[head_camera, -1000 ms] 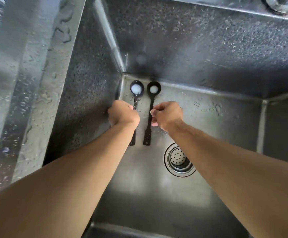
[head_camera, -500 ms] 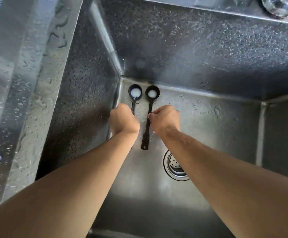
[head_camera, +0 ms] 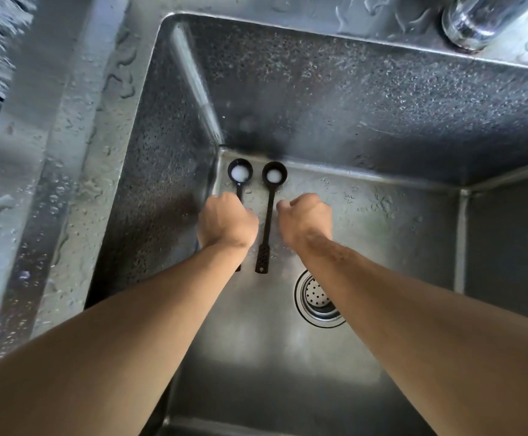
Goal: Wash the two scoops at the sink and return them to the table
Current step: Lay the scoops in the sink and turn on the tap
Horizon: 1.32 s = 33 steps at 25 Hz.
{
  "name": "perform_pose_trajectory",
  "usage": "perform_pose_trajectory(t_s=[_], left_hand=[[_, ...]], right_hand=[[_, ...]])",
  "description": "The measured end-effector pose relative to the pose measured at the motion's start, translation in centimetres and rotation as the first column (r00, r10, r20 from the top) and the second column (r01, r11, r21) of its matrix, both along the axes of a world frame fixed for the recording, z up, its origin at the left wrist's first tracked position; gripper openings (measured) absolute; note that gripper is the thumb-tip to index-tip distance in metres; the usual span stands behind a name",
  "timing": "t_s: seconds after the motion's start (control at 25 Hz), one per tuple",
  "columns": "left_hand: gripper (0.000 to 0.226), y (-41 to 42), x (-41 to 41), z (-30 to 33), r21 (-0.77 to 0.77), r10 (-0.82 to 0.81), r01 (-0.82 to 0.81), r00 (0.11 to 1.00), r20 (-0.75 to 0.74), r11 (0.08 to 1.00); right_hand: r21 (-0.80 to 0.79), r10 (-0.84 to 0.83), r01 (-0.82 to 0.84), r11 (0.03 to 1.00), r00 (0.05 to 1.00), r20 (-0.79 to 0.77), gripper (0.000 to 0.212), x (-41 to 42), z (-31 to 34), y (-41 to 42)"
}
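Two black long-handled scoops lie side by side on the floor of the steel sink (head_camera: 382,234), bowls toward the back wall, each holding white foamy water. My left hand (head_camera: 226,223) is curled over the handle of the left scoop (head_camera: 240,174); its fingers are hidden, and only the bowl and the handle's tip show. The right scoop (head_camera: 269,215) lies fully in view. My right hand (head_camera: 306,221) is curled in a loose fist just right of its handle, a small gap apart, holding nothing.
A round strainer drain (head_camera: 317,297) sits in the sink floor near my right forearm. The tap's chrome base (head_camera: 476,20) stands on the wet rim at the top right. The sink's wet left ledge (head_camera: 67,152) runs along the left side.
My right hand has let go of the right scoop's handle and shifted slightly to the right. Both scoops stay flat on the sink floor. My left hand remains over the left handle.
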<state>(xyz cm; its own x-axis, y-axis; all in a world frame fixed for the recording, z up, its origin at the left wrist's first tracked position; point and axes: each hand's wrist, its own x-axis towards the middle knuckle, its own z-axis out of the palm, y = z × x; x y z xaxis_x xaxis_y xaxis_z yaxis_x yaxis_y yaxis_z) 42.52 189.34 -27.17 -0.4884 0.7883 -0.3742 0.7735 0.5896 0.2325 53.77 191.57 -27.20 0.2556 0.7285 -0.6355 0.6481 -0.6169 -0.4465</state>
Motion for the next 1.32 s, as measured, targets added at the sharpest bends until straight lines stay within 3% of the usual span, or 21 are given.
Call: perform_pose_trajectory(t_s=[0.32,0.52,0.8,1.0,1.16,1.32], left_hand=[[0.028,-0.9,0.3,6.5,-0.068,-0.057,0.069,0.984,0.171,0.995],[0.029,-0.6,1.7,12.2,0.116,-0.200,0.184,0.969,0.144,0.976],[0.043,2.6,5.1,19.4,0.308,-0.263,0.194,0.944,0.200,0.931],[0.044,6.2,7.6,21.9,0.428,-0.425,0.419,0.901,-0.087,0.801],[0.057,8.8,8.5,21.2,0.286,-0.609,0.704,0.708,-0.357,0.650],[0.057,10.8,9.1,19.9,0.112,-0.686,0.779,0.601,-0.409,0.616]], right_hand=[[0.087,-0.045,0.039,0.995,0.997,0.065,0.054,3.8,6.5,0.1],[0.174,-0.080,0.074,0.982,0.996,0.025,0.057,6.7,12.3,0.4],[0.309,-0.212,0.215,0.926,0.976,-0.044,0.064,12.6,19.8,1.9],[0.429,-0.198,0.235,0.872,0.972,-0.130,0.078,16.3,24.0,3.4],[0.499,-0.109,0.191,0.845,0.976,-0.190,0.068,17.8,25.8,5.3],[0.590,0.001,0.113,0.799,0.982,-0.190,0.049,17.7,25.9,7.1]])
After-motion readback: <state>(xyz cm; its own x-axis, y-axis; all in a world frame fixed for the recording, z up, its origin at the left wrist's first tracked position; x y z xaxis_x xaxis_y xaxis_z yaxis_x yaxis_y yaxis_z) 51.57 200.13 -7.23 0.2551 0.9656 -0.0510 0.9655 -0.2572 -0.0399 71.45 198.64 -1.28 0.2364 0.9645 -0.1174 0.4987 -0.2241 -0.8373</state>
